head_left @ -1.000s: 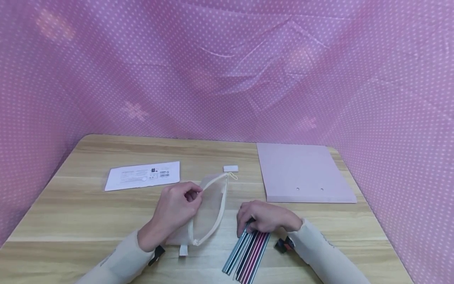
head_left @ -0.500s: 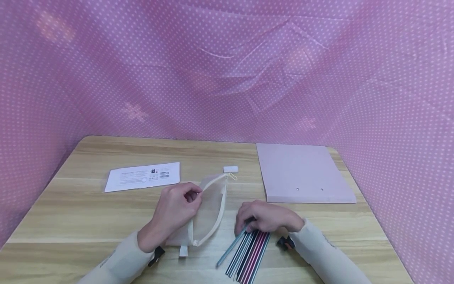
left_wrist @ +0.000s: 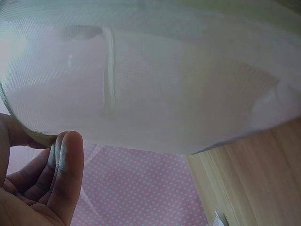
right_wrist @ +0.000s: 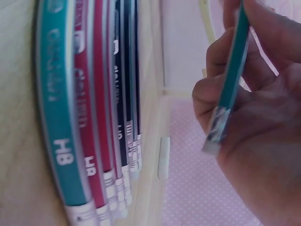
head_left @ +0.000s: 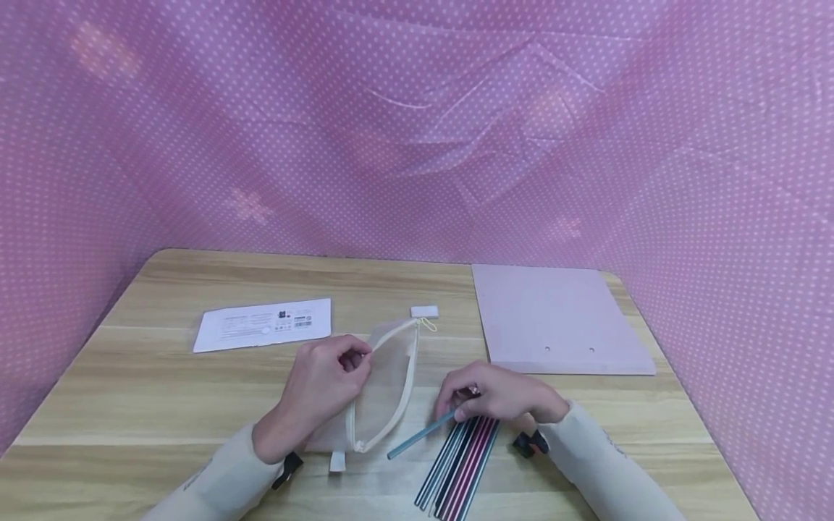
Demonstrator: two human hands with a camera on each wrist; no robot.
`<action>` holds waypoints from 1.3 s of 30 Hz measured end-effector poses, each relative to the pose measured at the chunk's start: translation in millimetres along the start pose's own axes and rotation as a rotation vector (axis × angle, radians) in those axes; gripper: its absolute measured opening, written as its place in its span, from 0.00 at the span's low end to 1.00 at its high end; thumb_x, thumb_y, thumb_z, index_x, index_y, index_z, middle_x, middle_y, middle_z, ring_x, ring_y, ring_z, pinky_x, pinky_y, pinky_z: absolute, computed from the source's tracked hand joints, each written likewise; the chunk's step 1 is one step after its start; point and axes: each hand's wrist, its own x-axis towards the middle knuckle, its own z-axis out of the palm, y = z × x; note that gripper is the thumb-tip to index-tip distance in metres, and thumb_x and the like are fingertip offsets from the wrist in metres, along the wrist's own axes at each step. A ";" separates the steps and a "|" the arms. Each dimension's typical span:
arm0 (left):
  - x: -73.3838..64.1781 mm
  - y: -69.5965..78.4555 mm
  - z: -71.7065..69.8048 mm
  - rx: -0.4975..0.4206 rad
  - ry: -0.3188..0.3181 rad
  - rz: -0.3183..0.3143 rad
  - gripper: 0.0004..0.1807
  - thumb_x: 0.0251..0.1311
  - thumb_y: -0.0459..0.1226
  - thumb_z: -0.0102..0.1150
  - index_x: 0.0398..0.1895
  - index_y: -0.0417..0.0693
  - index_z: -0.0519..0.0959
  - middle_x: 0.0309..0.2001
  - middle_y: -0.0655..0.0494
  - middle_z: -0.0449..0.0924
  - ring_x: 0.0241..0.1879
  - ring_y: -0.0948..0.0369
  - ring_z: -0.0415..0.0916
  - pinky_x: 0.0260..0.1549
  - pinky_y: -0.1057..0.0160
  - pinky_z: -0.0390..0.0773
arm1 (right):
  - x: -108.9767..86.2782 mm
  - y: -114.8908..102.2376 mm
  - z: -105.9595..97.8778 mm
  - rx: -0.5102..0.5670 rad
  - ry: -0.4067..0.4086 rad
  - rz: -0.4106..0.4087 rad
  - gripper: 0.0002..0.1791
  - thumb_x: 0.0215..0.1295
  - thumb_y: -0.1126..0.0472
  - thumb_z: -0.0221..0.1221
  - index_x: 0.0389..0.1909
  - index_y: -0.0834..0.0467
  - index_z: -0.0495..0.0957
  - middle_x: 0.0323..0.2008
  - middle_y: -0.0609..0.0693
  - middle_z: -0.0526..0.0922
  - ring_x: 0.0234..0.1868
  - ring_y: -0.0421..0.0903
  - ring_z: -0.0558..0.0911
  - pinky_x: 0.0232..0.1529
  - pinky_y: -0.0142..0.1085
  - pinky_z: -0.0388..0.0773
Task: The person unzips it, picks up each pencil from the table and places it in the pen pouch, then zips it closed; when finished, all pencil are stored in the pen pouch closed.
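My left hand [head_left: 326, 376] pinches the near-left edge of a pale mesh zip pouch [head_left: 384, 391], whose mouth gapes towards the right. In the left wrist view the sheer pouch [left_wrist: 155, 89] fills most of the frame, its edge between thumb and fingers. My right hand [head_left: 498, 394] holds one teal pencil [head_left: 420, 435] just above a row of several pencils [head_left: 456, 470] in teal, red and black on the table. Seen from the right wrist, the held pencil [right_wrist: 233, 75] has an eraser end near the palm; the lying pencils [right_wrist: 89, 122] are marked HB.
A white eraser [head_left: 424, 311] lies behind the pouch. To the left is a white printed packet [head_left: 263, 325], and at the back right a pink folder [head_left: 560, 318]. Pink dotted cloth [head_left: 417, 145] hangs round the wooden table [head_left: 195, 405].
The right hand has separated one teal pencil from the row, swinging its far end left towards the pouch and lifting it slightly. The left hand and pouch have stayed put.
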 end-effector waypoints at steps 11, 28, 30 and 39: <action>0.2 0.1 -0.4 0.002 -0.003 -0.013 0.03 0.51 0.30 0.71 0.30 0.47 0.88 0.23 0.59 0.84 0.23 0.70 0.74 0.24 0.73 0.78 | -3.2 -2.4 -4.9 0.203 0.131 0.002 0.12 0.62 0.71 0.61 0.47 0.62 0.81 0.32 0.60 0.79 0.35 0.35 0.75 0.38 0.29 0.76; 0.0 -1.6 0.3 0.005 0.031 0.028 0.03 0.50 0.30 0.70 0.28 0.48 0.88 0.22 0.61 0.83 0.22 0.72 0.74 0.23 0.73 0.77 | 4.0 -1.9 3.4 0.472 0.282 0.133 0.19 0.62 0.73 0.60 0.55 0.71 0.74 0.41 0.58 0.83 0.42 0.44 0.83 0.45 0.30 0.81; -0.1 -1.4 0.2 0.004 0.032 0.029 0.03 0.50 0.30 0.70 0.28 0.47 0.88 0.22 0.62 0.83 0.22 0.72 0.74 0.23 0.74 0.77 | 4.2 -1.3 3.8 0.481 0.262 0.146 0.20 0.61 0.72 0.60 0.55 0.70 0.74 0.40 0.57 0.82 0.41 0.41 0.82 0.44 0.29 0.80; -0.8 1.0 -0.4 -0.007 0.018 0.016 0.04 0.50 0.30 0.71 0.29 0.46 0.88 0.22 0.60 0.84 0.22 0.72 0.74 0.23 0.74 0.78 | 14.1 -5.9 15.4 0.626 0.330 0.247 0.26 0.63 0.71 0.60 0.61 0.73 0.67 0.39 0.51 0.82 0.36 0.39 0.83 0.36 0.28 0.81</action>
